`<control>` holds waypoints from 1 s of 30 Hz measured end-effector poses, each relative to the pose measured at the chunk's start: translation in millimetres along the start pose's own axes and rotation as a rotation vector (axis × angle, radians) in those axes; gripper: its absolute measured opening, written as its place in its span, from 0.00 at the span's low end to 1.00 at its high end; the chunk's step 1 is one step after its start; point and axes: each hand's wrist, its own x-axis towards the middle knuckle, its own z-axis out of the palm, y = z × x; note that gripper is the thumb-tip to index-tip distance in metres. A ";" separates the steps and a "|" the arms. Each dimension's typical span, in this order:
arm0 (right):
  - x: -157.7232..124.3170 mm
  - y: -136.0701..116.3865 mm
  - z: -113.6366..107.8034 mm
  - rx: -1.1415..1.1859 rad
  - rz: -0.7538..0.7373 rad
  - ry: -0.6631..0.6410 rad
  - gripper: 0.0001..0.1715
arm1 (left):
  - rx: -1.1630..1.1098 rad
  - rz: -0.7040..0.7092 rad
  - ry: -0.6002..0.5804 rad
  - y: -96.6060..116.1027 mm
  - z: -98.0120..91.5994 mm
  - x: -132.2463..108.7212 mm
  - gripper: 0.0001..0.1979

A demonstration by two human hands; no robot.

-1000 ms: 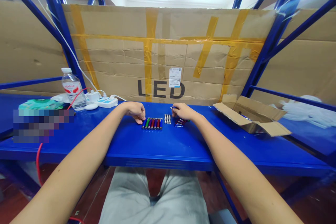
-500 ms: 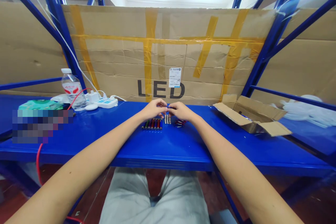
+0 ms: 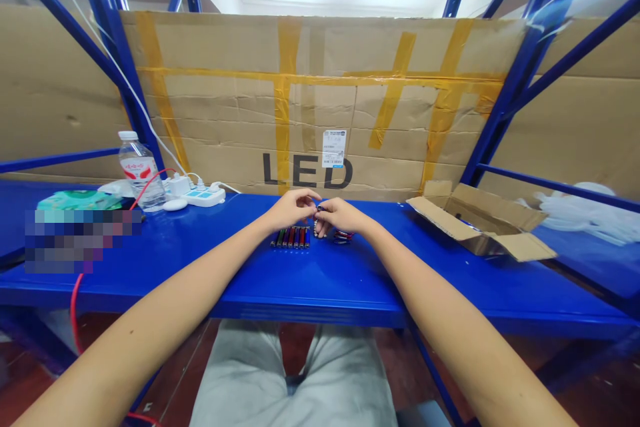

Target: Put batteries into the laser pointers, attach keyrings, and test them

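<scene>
My left hand [image 3: 295,208] and my right hand [image 3: 341,215] meet fingertip to fingertip above the table. Pinched between them is a small dark piece [image 3: 321,209], too small to name. Below my left hand lies a neat row of slim metal tubes [image 3: 291,237], like mini flashlight bodies, in red, green, blue and dark colours. Small silver button-like pieces [image 3: 316,229] stand just right of the row, partly hidden by my right fingers. Under my right hand is a little pile of red and silver parts [image 3: 343,237].
An open cardboard box [image 3: 480,217] stands at the right. At the left are a water bottle [image 3: 141,173], a white power strip [image 3: 205,195] with cables and a green packet [image 3: 75,202]. A large cardboard panel [image 3: 225,113] closes off the back of the blue table [image 3: 320,280].
My right hand has turned and its fingers have dropped lower, covering more of the silver pieces. A dark piece now shows between my fingertips. My left hand has barely moved.
</scene>
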 end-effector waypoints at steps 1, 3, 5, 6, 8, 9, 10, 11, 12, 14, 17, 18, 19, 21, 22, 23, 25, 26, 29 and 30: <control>-0.5 -0.1 0.3 -0.013 0.009 0.005 0.09 | 0.031 0.013 -0.005 0.1 0.3 -0.8 0.16; -1.6 0.0 0.8 -0.055 0.015 0.015 0.10 | 0.102 0.038 0.000 -0.6 1.2 -1.9 0.17; -2.3 0.6 1.1 -0.105 0.010 0.018 0.11 | 0.163 0.063 0.015 -1.9 2.4 -2.4 0.16; -2.4 1.1 1.1 -0.128 0.006 0.020 0.11 | 0.180 0.071 0.022 -2.5 2.9 -2.4 0.15; -2.0 2.1 0.9 -0.173 -0.006 0.030 0.09 | 0.190 0.072 0.043 -3.2 3.4 -2.2 0.12; -1.6 2.4 0.5 -0.209 -0.019 0.041 0.09 | 0.190 0.066 0.058 -3.3 3.5 -2.0 0.10; -1.1 2.4 0.0 -0.269 -0.042 0.065 0.09 | 0.189 0.059 0.078 -3.4 3.5 -1.7 0.09; -0.6 2.1 -0.7 -0.355 -0.076 0.106 0.10 | 0.182 0.051 0.098 -3.4 3.4 -1.2 0.08; -0.2 1.4 -1.5 -0.457 -0.119 0.158 0.11 | 0.165 0.043 0.117 -3.4 3.2 -0.7 0.07; 0.0 -1.1 -2.7 -0.647 -0.217 0.272 0.10 | 0.093 0.022 0.153 -3.2 2.7 0.8 0.06; -1.1 -6.7 -2.2 -0.756 -0.337 0.342 0.10 | -0.031 0.006 0.216 -2.2 1.7 2.8 0.06; -1.8 -8.6 -1.2 -0.763 -0.365 0.335 0.12 | -0.058 0.008 0.239 -1.6 1.3 3.3 0.06; -2.4 -10.4 0.0 -0.770 -0.388 0.326 0.14 | -0.078 0.013 0.258 -1.0 0.9 3.7 0.07; -3.5 -12.9 3.0 -0.790 -0.410 0.310 0.17 | -0.101 0.025 0.282 0.0 0.4 4.1 0.08; -3.8 -13.5 4.4 -0.805 -0.410 0.307 0.18 | -0.110 0.028 0.289 0.2 0.3 4.2 0.08; -3.8 -13.5 5.7 -0.822 -0.404 0.308 0.19 | -0.117 0.031 0.291 0.2 0.2 4.3 0.09; -3.1 -12.1 7.2 -0.871 -0.387 0.318 0.22 | -0.140 0.039 0.287 -0.3 0.3 4.6 0.08; -2.4 -10.8 7.3 -0.900 -0.382 0.328 0.24 | -0.153 0.046 0.285 -0.6 0.5 4.7 0.08; -0.1 -6.9 5.7 -0.963 -0.397 0.373 0.25 | -0.189 0.066 0.283 -1.4 1.4 5.0 0.09; 0.5 -6.1 4.8 -0.966 -0.407 0.383 0.24 | -0.197 0.069 0.281 -1.4 1.8 5.1 0.09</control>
